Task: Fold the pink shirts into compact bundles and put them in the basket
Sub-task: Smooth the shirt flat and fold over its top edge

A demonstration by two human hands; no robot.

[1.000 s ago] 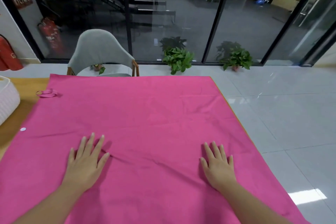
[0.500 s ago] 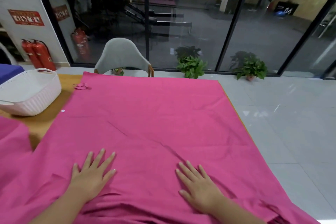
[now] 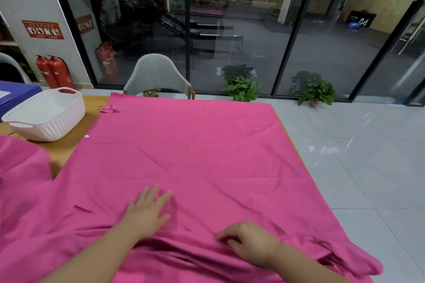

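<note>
Flat and open, the left hand point(image 3: 147, 212) presses palm-down on the pink shirt point(image 3: 195, 156), fingers spread and pointing away from me toward the far edge of the table. To its right and nearer to me, I see the right hand point(image 3: 250, 242) resting on the same shirt with its fingers curled inward; the cloth bunches into ridges just under and in front of them, but I cannot tell whether they are actually pinching a fold. Between and below the two hands the fabric is rumpled into a low roll, while beyond them the shirt lies spread nearly smooth over most of the wooden table point(image 3: 66, 149), reaching its far and right edges. A sleeve point(image 3: 23, 161) of pink cloth lies to the far left. An empty white ribbed basket point(image 3: 46, 115) with cut-out handles stands on bare wood at the far left corner, well apart from both hands and just beside the shirt's left edge. Behind the table I see a grey chair point(image 3: 158, 76), two potted plants point(image 3: 241, 87) against a glass wall, and red fire extinguishers point(image 3: 55, 71) at left.
</note>
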